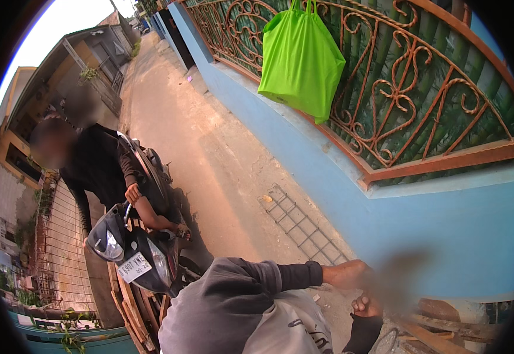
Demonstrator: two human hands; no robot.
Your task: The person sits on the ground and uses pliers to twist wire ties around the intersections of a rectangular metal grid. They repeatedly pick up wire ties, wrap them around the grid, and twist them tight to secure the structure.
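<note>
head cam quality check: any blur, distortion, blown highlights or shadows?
Head view: heavy fisheye, the blue wall and street edges bow toward the black rim; sky at upper left is blown white; daylight is soft, with a faint shadow beside the motorbike; a smeared blur patch covers the area at the left hand and right hand.

At lower right of my frame, left hand (346,274) extends rightward, fingers blurred; right hand (367,306) sits below, fingers curled.

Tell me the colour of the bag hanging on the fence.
Bright lime green; the bag shows best in the head view.
</note>
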